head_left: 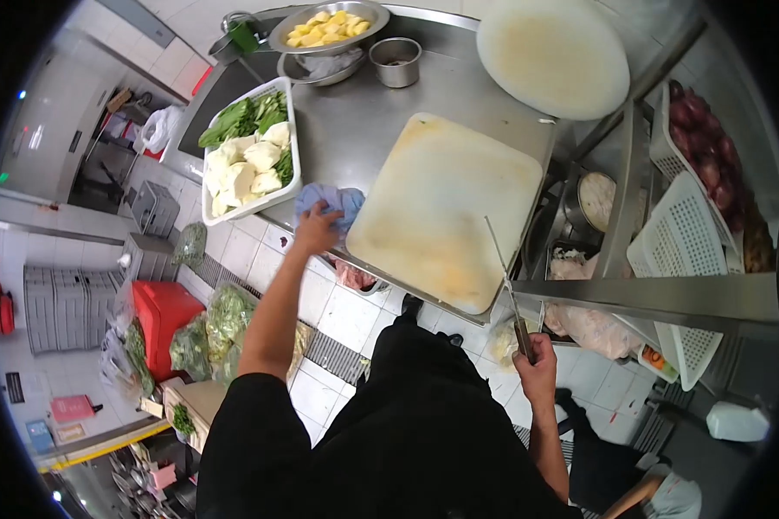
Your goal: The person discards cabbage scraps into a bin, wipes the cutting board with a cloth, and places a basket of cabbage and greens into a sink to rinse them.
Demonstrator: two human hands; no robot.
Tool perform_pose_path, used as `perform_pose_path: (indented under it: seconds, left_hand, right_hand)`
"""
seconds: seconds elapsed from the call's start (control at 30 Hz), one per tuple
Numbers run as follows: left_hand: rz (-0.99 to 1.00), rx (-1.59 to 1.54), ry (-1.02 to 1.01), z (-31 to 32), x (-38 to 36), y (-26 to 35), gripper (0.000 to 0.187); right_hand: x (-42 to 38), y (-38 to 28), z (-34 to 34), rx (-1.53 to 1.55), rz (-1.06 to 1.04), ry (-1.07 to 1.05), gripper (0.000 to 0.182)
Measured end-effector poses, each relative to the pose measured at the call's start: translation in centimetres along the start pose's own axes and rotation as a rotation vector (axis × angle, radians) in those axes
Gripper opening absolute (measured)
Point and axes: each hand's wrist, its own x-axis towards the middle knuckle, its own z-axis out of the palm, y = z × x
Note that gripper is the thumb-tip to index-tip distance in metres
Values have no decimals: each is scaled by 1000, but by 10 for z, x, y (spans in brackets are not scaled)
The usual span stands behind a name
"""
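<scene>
Knife (507, 285) right of center, blade over lower right of cutting board (446, 203), handle gripped in closed right hand (538, 359). Left hand (318, 229) on blue cloth (342, 204) beside board's left edge; whether fingers grip it, cannot tell. White basket (295, 143) upper left.

Black short-sleeved top, black bottoms, dark shoes; hands bare.

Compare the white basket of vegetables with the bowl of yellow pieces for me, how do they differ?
The white basket is rectangular, while the bowl is round and metallic. The basket holds leafy greens and pale chunks; the bowl holds yellow pieces. The basket sits nearer the person, the bowl farther off. Both are open on top.
</scene>
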Motion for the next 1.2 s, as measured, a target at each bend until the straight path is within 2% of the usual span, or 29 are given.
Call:
perform_pose_path:
  seconds: [0.07,0.1,0.17,0.2,0.27,0.3,0.37,0.47,0.53,0.6,0.7,0.8,0.87,0.93,1.0,1.07,1.1,1.13,1.2]
  left_hand:
    - [-115,-112,-128,0,-19,13,30]
    - [-107,-106,-244,-3,-32,15,31]
    - [-179,7,-671,-35,-48,25,31]
    - [-168,-76,-666,-44,-62,21,32]
    - [-410,-212,-506,-59,-69,23,35]
    - [-401,-211,-518,-51,-71,23,35]
    - [-454,-442,-177,-30,-76,28,34]
    - [-327,-326,-38,-7,-79,87,24]
    - [-335,-283,23,-1,-79,115,17]
    - [-330,-232,-46,3,-86,131,18]
    - [-185,-156,-239,4,-92,180,23]
    - [-226,-189,-337,9,-88,233,16]
    - [-153,-236,-423,6,-86,267,14]
    - [-1,-350,-538,-8,-83,305,19]
    - [136,-797,-494,28,-90,332,26]
    - [-143,-1145,-848,29,-79,352,29]
    - [-208,-1270,-872,28,-71,352,24]
    - [-197,-1264,-872,20,-61,349,24]
    - [-446,-1778,-729,-14,-36,327,22]
  right_hand:
    - [7,-5,5,-15,-25,-1,26]
    - [6,-10,8,-28,-19,-19,26]
    - [4,-9,9,-42,16,-64,26]
    - [5,-11,10,-42,19,-63,26]
    - [5,-15,16,-38,18,-58,25]
    - [5,-15,19,-36,30,-49,25]
    - [7,-15,22,7,-1,-30,24]
    - [10,-15,22,12,25,-52,23]
    - [11,-15,21,-3,12,-55,23]
    - [8,-13,15,-25,-2,-56,23]
    - [5,-13,7,-47,25,-98,25]
    - [-2,-8,-6,-55,-7,-57,25]
    - [-8,-10,-13,-32,1,-38,26]
    - [-11,-11,-18,-2,6,-26,26]
    - [-12,-13,-23,39,-34,25,28]
    - [-11,-20,-28,59,-66,50,29]
    - [-13,-25,-32,48,-57,33,29]
    - [-16,-28,-35,36,-42,17,30]
    - [-20,-34,-39,14,-71,49,29]
